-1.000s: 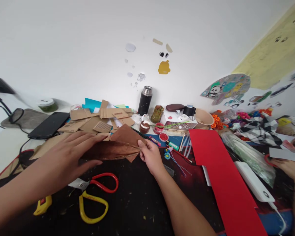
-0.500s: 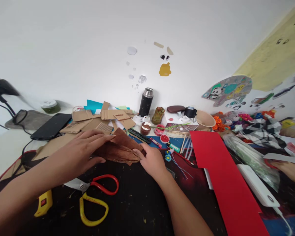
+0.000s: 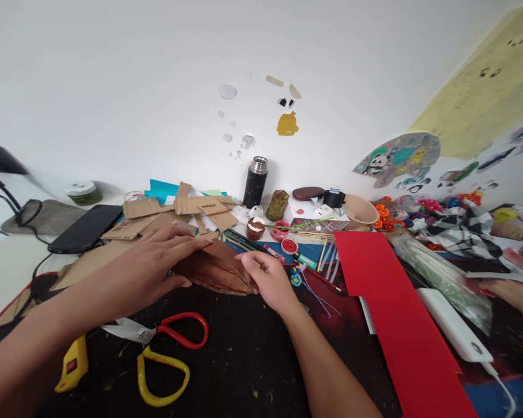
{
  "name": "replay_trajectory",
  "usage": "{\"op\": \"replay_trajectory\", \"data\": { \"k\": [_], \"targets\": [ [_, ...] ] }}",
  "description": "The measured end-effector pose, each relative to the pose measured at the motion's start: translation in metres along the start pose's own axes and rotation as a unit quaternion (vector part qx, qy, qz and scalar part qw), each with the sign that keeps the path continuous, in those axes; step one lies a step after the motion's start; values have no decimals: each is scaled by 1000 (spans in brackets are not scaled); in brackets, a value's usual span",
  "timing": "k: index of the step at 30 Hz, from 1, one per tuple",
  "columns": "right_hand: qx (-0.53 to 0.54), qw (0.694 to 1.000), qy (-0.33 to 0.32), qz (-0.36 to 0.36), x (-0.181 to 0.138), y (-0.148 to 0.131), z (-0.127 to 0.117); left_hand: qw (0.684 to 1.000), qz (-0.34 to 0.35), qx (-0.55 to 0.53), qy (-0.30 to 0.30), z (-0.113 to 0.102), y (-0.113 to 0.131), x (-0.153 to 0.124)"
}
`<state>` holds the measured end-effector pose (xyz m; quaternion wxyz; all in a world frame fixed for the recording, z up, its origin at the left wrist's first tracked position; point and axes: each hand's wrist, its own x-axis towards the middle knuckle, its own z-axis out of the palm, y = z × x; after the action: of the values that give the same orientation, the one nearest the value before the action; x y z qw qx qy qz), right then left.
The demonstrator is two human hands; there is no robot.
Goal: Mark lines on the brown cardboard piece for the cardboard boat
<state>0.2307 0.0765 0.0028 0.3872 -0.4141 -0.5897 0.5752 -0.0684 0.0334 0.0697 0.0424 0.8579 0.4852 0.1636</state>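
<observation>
- In the head view, a folded brown piece (image 3: 218, 271) sits between the two hands, just above the dark mat (image 3: 235, 363), its rough long edge turned toward the wearer.
- The right hand (image 3: 269, 281) pinches the piece's right end between thumb and bent fingers.
- The left hand (image 3: 143, 261) arches over the left end, thumb well apart from the fingers; its palm side is hidden, so I cannot tell whether it grips or merely steadies.
- The step in hand looks like handling or shaping this piece, by my judgement, rather than cutting: the scissors (image 3: 143, 335) and yellow cutter (image 3: 72, 366) lie on the mat, untouched.
- The next move seems to call for keeping the right pinch firm while the left fingers guide the fold, gently, as the thin-looking edge could crease or tear.
</observation>
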Motion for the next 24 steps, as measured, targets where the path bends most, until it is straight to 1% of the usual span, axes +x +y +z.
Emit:
{"op": "replay_trajectory", "data": {
  "k": [1, 3, 5, 7, 9, 11, 14, 18, 22, 24],
  "targets": [
    [10, 1000, -17, 7, -1, -2, 1, 1000, 5, -2, -4, -1, 1, 2],
    [3, 999, -36, -3, -2, -4, 2, 1000, 18, -3, -9, -3, 4, 7],
    [-5, 999, -46, -12, -2, -4, 3, 1000, 25, 9, -3, -5, 6, 11],
    [0, 999, -47, -3, -1, -1, 4, 999, 31, 26, 4, -5, 8, 14],
    [4, 999, -39, 3, 0, 4, 5, 999, 34, 38, 5, -2, 7, 17],
    [2, 999, -38, -7, 1, 7, 6, 998, 46, 41, 4, 3, 5, 18],
    [0, 998, -58, -11, 1, 10, 6, 996, 69, 48, 11, 9, 0, 17],
    [17, 992, -116, 42, -2, 10, 7, 993, 93, 57, 36, 14, -2, 16],
    [103, 972, -188, 97, -7, 9, 14, 991, 108, 56, 49, 16, 0, 16],
    [138, 962, -209, 112, -8, 10, 19, 991, 109, 51, 52, 17, 0, 15]
  ]
}}
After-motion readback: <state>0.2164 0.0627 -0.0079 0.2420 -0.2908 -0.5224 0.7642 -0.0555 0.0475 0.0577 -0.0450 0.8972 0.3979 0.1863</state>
